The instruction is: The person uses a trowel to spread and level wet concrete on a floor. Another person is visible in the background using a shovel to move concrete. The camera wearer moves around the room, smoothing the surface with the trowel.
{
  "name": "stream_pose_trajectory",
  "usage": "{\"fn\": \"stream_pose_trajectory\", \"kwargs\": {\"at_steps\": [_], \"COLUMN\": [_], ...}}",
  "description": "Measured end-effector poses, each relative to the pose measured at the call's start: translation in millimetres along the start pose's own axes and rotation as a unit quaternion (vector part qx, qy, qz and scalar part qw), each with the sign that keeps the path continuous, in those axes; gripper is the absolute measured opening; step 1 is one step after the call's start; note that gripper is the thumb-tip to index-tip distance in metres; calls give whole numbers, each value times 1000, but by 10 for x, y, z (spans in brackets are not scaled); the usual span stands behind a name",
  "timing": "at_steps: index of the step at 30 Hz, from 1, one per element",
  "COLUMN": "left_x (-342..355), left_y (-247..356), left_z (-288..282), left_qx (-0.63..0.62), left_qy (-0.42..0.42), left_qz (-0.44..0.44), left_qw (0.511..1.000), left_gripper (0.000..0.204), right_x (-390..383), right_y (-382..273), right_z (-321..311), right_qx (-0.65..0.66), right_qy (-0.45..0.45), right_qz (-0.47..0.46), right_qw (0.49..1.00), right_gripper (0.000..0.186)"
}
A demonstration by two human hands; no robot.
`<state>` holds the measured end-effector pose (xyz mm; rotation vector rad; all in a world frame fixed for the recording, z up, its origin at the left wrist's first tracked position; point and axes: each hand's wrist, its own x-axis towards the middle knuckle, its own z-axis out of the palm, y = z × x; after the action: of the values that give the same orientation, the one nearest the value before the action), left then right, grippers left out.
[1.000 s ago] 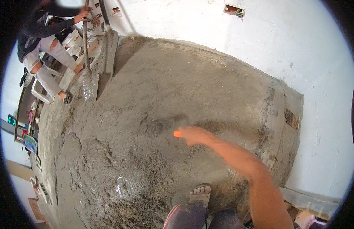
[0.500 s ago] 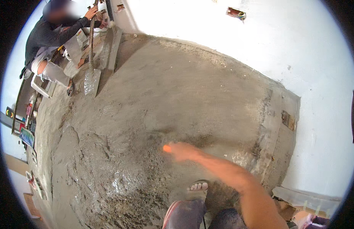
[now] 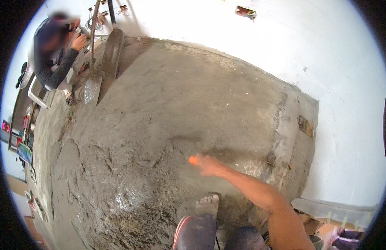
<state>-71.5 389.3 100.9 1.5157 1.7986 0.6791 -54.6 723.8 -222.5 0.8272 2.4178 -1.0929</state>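
Here, right fist (image 3: 209,165) round orange handle (image 3: 193,160).

From above, the head camera is looking down and forward over the nearby right grip (image 3: 208,165), taking in floor (image 3: 188,93) around it, a foot (image 3: 208,204) on its body side and wall (image 3: 188,21) beyond.

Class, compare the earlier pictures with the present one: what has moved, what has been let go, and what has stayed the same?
Since the first picture, the right hand has come back toward the person's foot. The other person has bent lower, and their hand now appears off the shovel. Unchanged: the right hand's grip on the orange handle, and the shovel's place on the floor.
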Motion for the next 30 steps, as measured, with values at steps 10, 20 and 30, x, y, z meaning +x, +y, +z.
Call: {"fn": "stream_pose_trajectory", "kwargs": {"at_steps": [10,20,30], "left_x": [-260,-244,-232], "left_y": [-62,63,80], "left_z": [113,178,186], "left_qx": [40,17,0], "left_qy": [-2,-52,-120], "left_qz": [35,40,55], "left_qw": [999,998,991], "left_gripper": [29,37,36], "right_x": [7,-448,-503], "right_y": [622,460,-286], "right_z": [130,510,1395], "right_qx": [156,127,132], "right_qy": [332,247,162], "right_qz": [273,148,174], "right_qw": [889,949,962], "right_gripper": [43,48,56]}}
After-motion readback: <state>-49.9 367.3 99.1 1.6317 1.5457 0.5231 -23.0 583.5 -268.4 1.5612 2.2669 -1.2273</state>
